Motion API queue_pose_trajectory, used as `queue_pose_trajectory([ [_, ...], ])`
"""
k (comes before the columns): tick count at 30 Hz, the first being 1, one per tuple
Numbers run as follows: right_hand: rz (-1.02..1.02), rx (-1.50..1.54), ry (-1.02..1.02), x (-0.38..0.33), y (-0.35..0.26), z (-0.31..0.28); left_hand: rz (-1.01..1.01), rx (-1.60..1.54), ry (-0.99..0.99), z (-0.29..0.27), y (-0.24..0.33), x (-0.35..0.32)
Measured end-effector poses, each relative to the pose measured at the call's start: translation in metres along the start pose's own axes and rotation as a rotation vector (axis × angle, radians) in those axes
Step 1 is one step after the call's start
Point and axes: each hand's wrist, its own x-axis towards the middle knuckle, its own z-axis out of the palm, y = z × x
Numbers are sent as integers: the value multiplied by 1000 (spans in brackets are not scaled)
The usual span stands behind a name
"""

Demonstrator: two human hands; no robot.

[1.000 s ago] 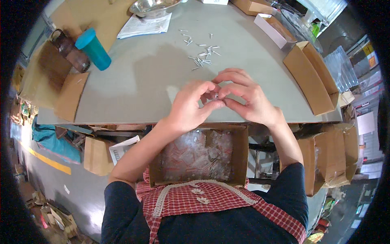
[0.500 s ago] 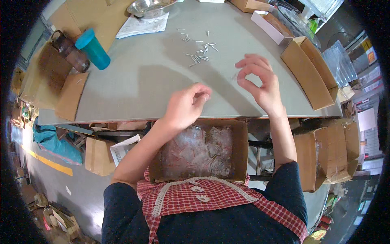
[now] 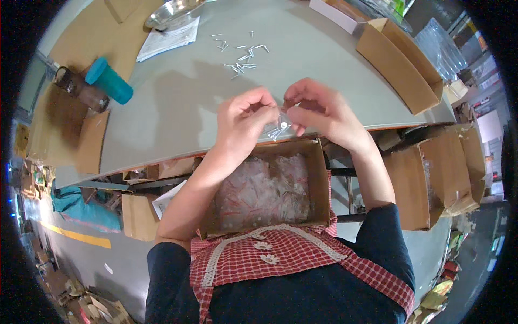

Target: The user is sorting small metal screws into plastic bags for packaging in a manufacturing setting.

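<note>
Over the table's front edge, my left hand point(image 3: 242, 123) and my right hand point(image 3: 330, 114) meet, fingers closed in pinches. Between them hangs a small clear plastic bag point(image 3: 276, 131), with a few metal screws and a white round piece showing through it. Both sets of fingertips are at its upper part. Farther back on the grey table point(image 3: 178, 116) lies a loose scatter of silvery screws point(image 3: 241, 66). Below my hands, against my apron, an open cardboard box point(image 3: 322, 186) contains many clear plastic bags point(image 3: 259, 191).
At the left stand a teal cup point(image 3: 112, 81), a brown bottle point(image 3: 93, 99) and cardboard. A metal bowl point(image 3: 171, 13) and papers point(image 3: 168, 39) lie at the far left. An open long carton point(image 3: 402, 65) stands at the right, with larger cardboard boxes point(image 3: 431, 178) below.
My right hand has moved left and down to meet my left hand. The bag with screws now shows between them. The view has also shifted slightly.
</note>
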Motion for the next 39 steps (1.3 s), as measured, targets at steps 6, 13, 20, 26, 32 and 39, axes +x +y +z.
queue_pose_trajectory([
  [6,84,14,-125,-14,13,-4,-92,-85,-73,14,3,-5],
  [13,95,248,-49,-41,29,-10,79,-40,-86,40,-4,-7],
  [20,256,231,174,-122,47,-41,-305,-21,-448,68,-23,-23],
  [26,-226,302,1440,-205,73,-102,56,1212,-658,51,-115,-62],
  [32,-46,230,1127,-183,101,-70,295,1425,-725,57,-182,-75],
  [39,-40,225,642,-107,93,-29,52,1122,-701,40,-135,-58],
])
